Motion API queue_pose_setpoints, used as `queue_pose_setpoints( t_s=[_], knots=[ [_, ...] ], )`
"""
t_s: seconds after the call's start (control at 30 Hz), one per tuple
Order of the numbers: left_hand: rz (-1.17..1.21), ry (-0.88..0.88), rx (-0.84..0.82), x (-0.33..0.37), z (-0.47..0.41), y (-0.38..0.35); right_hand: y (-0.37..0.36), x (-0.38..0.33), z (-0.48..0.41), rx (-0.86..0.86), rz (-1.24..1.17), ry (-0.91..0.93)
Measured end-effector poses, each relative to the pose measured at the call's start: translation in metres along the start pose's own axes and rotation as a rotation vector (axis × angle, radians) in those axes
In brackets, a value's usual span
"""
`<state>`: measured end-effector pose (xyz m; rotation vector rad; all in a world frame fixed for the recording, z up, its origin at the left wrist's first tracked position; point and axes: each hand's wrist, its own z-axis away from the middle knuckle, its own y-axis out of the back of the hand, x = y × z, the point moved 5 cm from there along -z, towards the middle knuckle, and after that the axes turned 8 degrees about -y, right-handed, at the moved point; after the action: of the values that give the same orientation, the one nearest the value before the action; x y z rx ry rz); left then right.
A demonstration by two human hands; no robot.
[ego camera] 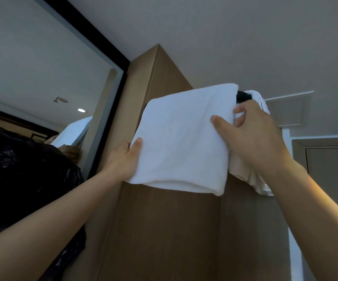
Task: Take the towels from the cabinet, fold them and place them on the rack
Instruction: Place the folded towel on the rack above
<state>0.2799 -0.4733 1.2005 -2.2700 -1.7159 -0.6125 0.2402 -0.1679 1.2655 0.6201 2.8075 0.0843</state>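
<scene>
Folded towel point(180, 138) is up in front of the cabinet point(164, 230), held by both hands. Left hand point(123, 159) pinches the lower-left edge, right hand point(253, 134) grips the right edge, thumb on front. The rack point(243, 96) is just a dark bit poking out behind the top-right corner, so the right hand's nearer. The towel hides the rest, so I can't tell if it's over the bar yet.

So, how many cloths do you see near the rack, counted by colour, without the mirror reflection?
White: 2, the folded towel gripped by the left hand and right hand, and a white cloth on the black rack.
Beige: 1, a beige cloth hanging behind the right hand.
Total: 3.
</scene>
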Motion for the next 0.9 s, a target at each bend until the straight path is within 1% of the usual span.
queue_pose_setpoints(
  t_s=[0.13,0.2,0.27,0.33,0.37,0.43,0.5,0.53,0.6,0.67,0.77,0.83,0.9],
  knots=[
    [0.032,0.037,-0.019,0.006,0.001,-0.005,-0.006,0.01,0.006,-0.168,0.015,-0.146],
    [0.038,0.076,-0.036,0.008,-0.001,-0.003,-0.009,0.014,0.008,-0.257,-0.041,-0.204],
    [0.045,0.129,-0.089,0.006,-0.001,-0.007,-0.012,0.014,0.012,-0.336,-0.121,-0.242],
    [0.105,0.214,-0.174,-0.001,0.004,-0.015,-0.013,0.011,0.016,-0.345,-0.162,-0.227],
    [0.186,0.254,-0.22,-0.004,0.006,-0.02,-0.013,0.01,0.016,-0.324,-0.176,-0.213],
    [0.423,0.305,-0.281,-0.005,0.011,-0.028,-0.015,0.01,0.014,-0.291,-0.199,-0.205],
    [0.609,0.308,-0.321,-0.001,0.01,-0.03,-0.018,0.01,0.012,-0.292,-0.245,-0.216],
    [0.654,0.305,-0.322,0.002,0.008,-0.029,-0.02,0.009,0.011,-0.296,-0.279,-0.221],
    [0.634,0.283,-0.278,0.006,0.001,-0.023,-0.02,0.007,0.007,-0.283,-0.349,-0.206],
    [0.566,0.214,-0.188,0.013,-0.01,-0.013,-0.018,0.003,0.002,-0.238,-0.396,-0.155],
    [0.489,0.087,-0.028,0.027,-0.031,0.004,-0.017,-0.006,-0.011,-0.178,-0.403,-0.066],
    [0.508,0.045,0.022,0.037,-0.046,0.012,-0.016,-0.011,-0.027,-0.13,-0.4,-0.042],
    [0.491,0.036,0.06,0.047,-0.06,0.015,-0.014,-0.014,-0.047,-0.079,-0.376,-0.065]
  ],
)
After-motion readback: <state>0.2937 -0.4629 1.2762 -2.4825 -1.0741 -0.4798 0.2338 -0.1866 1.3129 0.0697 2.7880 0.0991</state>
